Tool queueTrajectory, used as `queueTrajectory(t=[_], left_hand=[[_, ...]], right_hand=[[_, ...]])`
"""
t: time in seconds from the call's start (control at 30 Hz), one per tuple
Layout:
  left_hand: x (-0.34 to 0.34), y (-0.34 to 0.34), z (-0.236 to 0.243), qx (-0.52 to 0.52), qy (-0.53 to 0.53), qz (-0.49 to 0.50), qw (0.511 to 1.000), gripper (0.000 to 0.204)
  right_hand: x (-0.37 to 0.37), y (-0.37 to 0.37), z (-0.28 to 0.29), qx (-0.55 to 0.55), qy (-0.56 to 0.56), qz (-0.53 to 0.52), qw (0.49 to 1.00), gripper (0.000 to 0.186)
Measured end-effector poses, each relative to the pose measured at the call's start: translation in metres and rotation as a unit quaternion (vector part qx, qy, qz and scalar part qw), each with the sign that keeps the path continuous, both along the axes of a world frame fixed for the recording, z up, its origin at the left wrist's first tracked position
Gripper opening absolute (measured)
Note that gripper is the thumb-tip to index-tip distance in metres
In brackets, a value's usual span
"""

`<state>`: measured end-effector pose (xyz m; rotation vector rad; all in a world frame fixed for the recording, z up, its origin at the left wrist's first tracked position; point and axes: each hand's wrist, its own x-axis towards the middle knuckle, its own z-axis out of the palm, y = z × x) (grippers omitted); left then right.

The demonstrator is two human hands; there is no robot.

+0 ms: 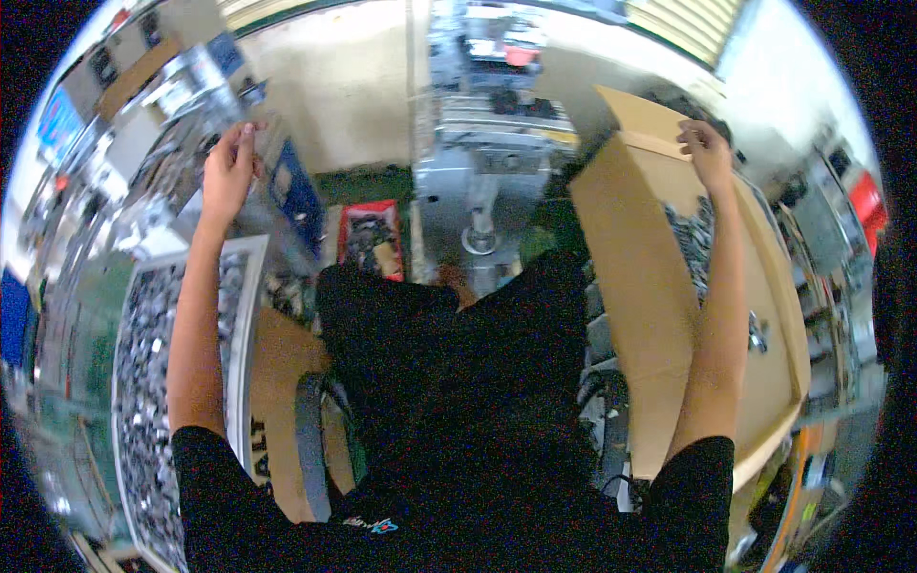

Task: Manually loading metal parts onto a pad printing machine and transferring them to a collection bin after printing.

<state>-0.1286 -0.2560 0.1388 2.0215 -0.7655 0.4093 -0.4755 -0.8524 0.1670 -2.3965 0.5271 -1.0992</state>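
My left hand (230, 174) is raised at the far left, beyond a shallow tray (250, 286) full of small metallic pieces (153, 372). Its thumb and fingertips are pinched together; anything between them is too small to make out. On the right, my right hand (708, 151) hovers above the far end of a large open cardboard box (635, 286), beside its raised flap (638, 116). The fingers there curve loosely, somewhat apart, with nothing visible in them. Inside the box lies a heap of dark grey metal parts (693, 239), and a few loose ones sit nearer me.
Straight ahead between my knees stands a grey machine (492, 158) with a round base part (480, 240). Left of it is a red bin (396, 212) of dark pieces. A blue panel (296, 196) stands past the tray. Cluttered shelving (821, 229) lines the right.
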Motion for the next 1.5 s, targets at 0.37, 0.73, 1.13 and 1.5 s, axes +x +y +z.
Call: queueTrajectory(t=[0.37, 0.73, 1.13, 1.5], left_hand=[[-0.022, -0.250, -0.009, -0.050, -0.098, -0.208, 0.972, 0.032], [-0.037, -0.333, -0.026, -0.044, -0.001, -0.179, 0.983, 0.031], [-0.038, -0.328, -0.032, 0.066, -0.041, -0.204, 0.976, 0.058], [-0.051, -0.324, -0.023, -0.075, 0.067, -0.151, 0.983, 0.053]], right_hand=[[-0.048, -0.045, -0.046, 0.022, 0.272, -0.051, 0.961, 0.021], [-0.044, -0.045, -0.055, -0.059, 0.247, -0.032, 0.967, 0.021], [0.121, 0.082, -0.008, 0.003, -0.023, 0.078, 0.997, 0.026], [0.198, 0.121, -0.014, -0.055, 0.115, 0.061, 0.990, 0.026]])
